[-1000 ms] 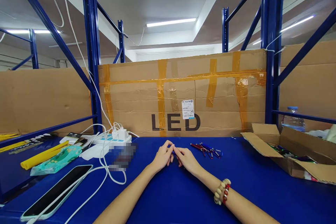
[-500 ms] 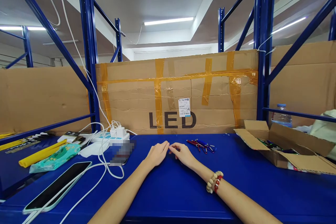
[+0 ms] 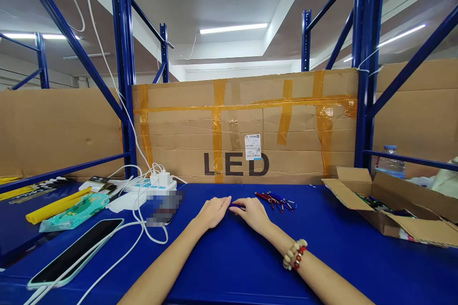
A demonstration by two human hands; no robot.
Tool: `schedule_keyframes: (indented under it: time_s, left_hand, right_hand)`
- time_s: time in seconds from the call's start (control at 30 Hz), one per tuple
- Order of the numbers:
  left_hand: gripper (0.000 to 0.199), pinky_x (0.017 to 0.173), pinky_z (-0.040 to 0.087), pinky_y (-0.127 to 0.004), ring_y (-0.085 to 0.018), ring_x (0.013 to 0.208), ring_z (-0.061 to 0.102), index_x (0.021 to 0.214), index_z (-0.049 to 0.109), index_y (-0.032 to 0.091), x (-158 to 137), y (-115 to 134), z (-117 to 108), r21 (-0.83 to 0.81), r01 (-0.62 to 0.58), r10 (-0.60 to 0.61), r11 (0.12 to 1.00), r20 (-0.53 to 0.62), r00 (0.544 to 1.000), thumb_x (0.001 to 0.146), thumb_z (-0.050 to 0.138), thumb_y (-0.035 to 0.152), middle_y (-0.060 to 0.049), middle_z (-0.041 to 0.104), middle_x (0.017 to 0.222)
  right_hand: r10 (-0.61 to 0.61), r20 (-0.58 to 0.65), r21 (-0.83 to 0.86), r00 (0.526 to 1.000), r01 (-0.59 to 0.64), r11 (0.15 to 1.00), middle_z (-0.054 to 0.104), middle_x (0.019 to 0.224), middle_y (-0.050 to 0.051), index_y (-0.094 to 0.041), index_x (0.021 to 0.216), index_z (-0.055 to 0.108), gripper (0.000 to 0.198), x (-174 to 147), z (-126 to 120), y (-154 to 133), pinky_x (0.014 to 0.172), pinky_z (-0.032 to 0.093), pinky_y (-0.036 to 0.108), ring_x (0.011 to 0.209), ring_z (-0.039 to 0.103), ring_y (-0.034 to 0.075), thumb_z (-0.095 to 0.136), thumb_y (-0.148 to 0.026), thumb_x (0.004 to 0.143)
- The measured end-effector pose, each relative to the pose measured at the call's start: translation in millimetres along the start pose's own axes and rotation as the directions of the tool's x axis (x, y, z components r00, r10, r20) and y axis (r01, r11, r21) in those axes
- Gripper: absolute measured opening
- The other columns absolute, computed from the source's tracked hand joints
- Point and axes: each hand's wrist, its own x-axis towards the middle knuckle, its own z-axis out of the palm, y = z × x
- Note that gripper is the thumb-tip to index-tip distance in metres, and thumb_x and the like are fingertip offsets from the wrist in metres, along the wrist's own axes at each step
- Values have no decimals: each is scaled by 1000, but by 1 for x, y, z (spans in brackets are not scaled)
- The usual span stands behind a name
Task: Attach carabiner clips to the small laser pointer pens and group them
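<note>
My left hand (image 3: 214,212) and my right hand (image 3: 252,213) meet fingertip to fingertip above the blue tabletop (image 3: 229,262). Between them shows a slim dark-blue pen-like piece (image 3: 237,206), pinched by the thumb and fingers of the right hand. Its other end reaches the closed fingertips of the left hand, which partly hide it. Just right of my right hand lies a small pile of red and blue slim pieces (image 3: 277,201) with metal clips.
An open cardboard box (image 3: 404,217) with small dark items stands at right, a water bottle (image 3: 390,164) behind it. At left lie a phone (image 3: 77,252), white cables, a power strip (image 3: 157,186) and a green packet (image 3: 75,212). A large carton (image 3: 171,138) closes the back.
The blue piece now shows between my fingertips, where it was hidden before. My hands stay nearly in place; the view has shifted slightly.
</note>
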Motion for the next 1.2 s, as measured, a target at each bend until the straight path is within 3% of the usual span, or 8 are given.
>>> schedule_keyframes:
  time_s: [0.23, 0.4, 0.5, 0.6, 0.73, 0.83, 1.0, 1.2]
  left_hand:
    - [53, 63, 26, -28, -21, 85, 54, 89, 55, 20, 1, -1, 5, 26, 31, -30, 999, -45, 999, 91, 10, 47, -4, 59, 84]
    - [59, 68, 31, -29, -18, 70, 52, 69, 50, 14, 4, -5, 11, -149, 68, -76, 987, -51, 996, 89, 9, 53, -5, 55, 65]
    - [59, 74, 32, -31, -18, 71, 50, 70, 47, 14, 6, -7, 14, -222, 50, -68, 974, -70, 995, 88, 8, 54, -7, 53, 66]
    - [57, 83, 29, -37, -23, 86, 46, 82, 50, 14, 7, -10, 17, -156, -16, 0, 988, -101, 995, 88, 8, 51, -11, 54, 81]
    - [49, 100, 13, -40, -25, 111, 35, 102, 51, 16, 9, -16, 22, -233, 19, -46, 972, -109, 993, 88, 15, 45, -11, 48, 111]
    - [55, 99, 18, -36, -21, 108, 40, 97, 54, 16, 13, -16, 26, -472, 58, -143, 880, -146, 979, 89, 10, 49, -9, 51, 105]
    - [58, 87, 31, -30, -16, 99, 48, 105, 50, 10, 17, -2, 21, -820, 193, -359, 539, -16, 933, 92, 5, 44, -10, 55, 99]
    - [58, 84, 31, -27, -16, 97, 48, 106, 50, 7, 12, 6, 9, -860, 234, -439, 454, 12, 898, 92, 5, 43, -11, 55, 100]
  right_hand:
    - [-9, 68, 33, 998, 7, 999, 56, 106, -3, -25, 113, 59, 34, 2, 2, 5, 75, 35, 24, 99, 50, 15, 54, -40, 83]
    - [-89, 89, 127, 992, 77, 989, 60, 93, -4, -31, 118, 54, 31, 1, 5, 8, 71, 36, 24, 86, 54, 12, 43, -39, 90]
    - [-87, 72, 136, 994, 77, 988, 58, 102, -4, -33, 121, 50, 33, 2, 6, 10, 73, 38, 25, 89, 55, 13, 36, -38, 92]
    - [-73, 65, 98, 995, 66, 993, 53, 113, -6, -34, 118, 53, 33, 4, 9, 12, 80, 37, 29, 106, 48, 17, 30, -37, 94]
    - [-47, 66, 92, 997, 41, 995, 55, 109, -6, -31, 108, 57, 33, 3, 9, 11, 77, 37, 30, 104, 50, 18, 28, -39, 94]
    - [-40, 78, 105, 996, 32, 994, 56, 107, -6, -30, 110, 57, 33, 1, 6, 8, 76, 35, 29, 102, 50, 18, 31, -43, 93]
    - [-71, 129, 104, 989, 58, 993, 58, 101, -7, -31, 102, 61, 31, 1, 6, 8, 69, 33, 26, 96, 53, 17, 36, -44, 91]
    - [-166, 123, 343, 978, 115, 932, 59, 99, -3, -28, 104, 64, 36, 9, 18, 21, 73, 37, 25, 90, 53, 16, 38, -48, 88]
